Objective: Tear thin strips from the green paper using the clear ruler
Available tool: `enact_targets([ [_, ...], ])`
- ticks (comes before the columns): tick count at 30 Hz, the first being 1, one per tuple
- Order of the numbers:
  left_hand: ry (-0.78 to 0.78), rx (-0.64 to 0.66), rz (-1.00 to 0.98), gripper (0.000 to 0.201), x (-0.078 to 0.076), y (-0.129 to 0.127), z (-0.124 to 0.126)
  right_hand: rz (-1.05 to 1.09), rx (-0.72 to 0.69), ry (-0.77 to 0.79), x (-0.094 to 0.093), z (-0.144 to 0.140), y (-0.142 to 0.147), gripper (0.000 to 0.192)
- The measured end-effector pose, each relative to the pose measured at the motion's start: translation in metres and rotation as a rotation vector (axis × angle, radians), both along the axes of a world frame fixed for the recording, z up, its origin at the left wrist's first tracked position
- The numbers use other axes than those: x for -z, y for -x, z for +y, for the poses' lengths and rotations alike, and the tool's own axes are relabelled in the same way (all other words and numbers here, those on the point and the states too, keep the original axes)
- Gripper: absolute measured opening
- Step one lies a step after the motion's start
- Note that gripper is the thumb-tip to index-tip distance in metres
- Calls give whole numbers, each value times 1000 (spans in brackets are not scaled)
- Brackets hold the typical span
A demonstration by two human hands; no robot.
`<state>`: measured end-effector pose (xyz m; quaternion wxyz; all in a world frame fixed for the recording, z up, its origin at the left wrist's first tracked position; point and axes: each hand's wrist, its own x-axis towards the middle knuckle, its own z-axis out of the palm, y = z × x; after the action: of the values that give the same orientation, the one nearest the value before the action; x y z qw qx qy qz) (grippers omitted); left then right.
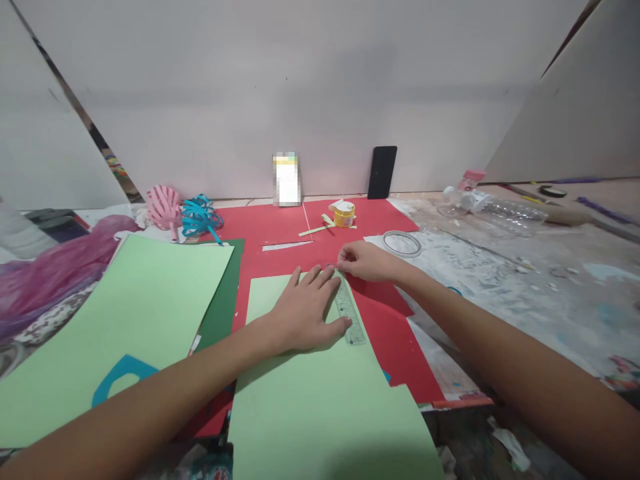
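Spread flat, my left hand (311, 312) presses a clear plastic ruler (351, 320) onto a light green paper sheet (300, 393). The ruler lies near the sheet's right edge, its far part partly covered by my fingers. Just beyond the ruler's far end, my right hand (361, 261) is closed in a pinch at the sheet's top right corner. What sits between those fingertips is too small or hidden to make out. The green sheet rests on red paper (390, 300) and hangs past the table's near edge.
More light green paper (165, 293) lies left with a blue paper cutout (123, 373). Behind are a pink paper flower (164, 208), a blue one (200, 217), a yellow jar (344, 215) and two phones against the wall. A tape ring (402, 244) and plastic bottle (500, 208) lie right.
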<state>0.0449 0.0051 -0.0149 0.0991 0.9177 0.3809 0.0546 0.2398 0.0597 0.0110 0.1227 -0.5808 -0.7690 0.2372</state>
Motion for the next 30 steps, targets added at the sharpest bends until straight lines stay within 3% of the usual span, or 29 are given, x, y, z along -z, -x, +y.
enact_targets([
  [9,-29,-25,3,75,4,-1,-3,-105,26,-70,-2,-1,-8,11],
  [18,-17,-34,-2,74,3,0,-4,-88,83,-187,10,0,-5,11],
  [30,-21,-49,-10,75,4,0,-5,-101,61,-148,7,-2,-3,14],
])
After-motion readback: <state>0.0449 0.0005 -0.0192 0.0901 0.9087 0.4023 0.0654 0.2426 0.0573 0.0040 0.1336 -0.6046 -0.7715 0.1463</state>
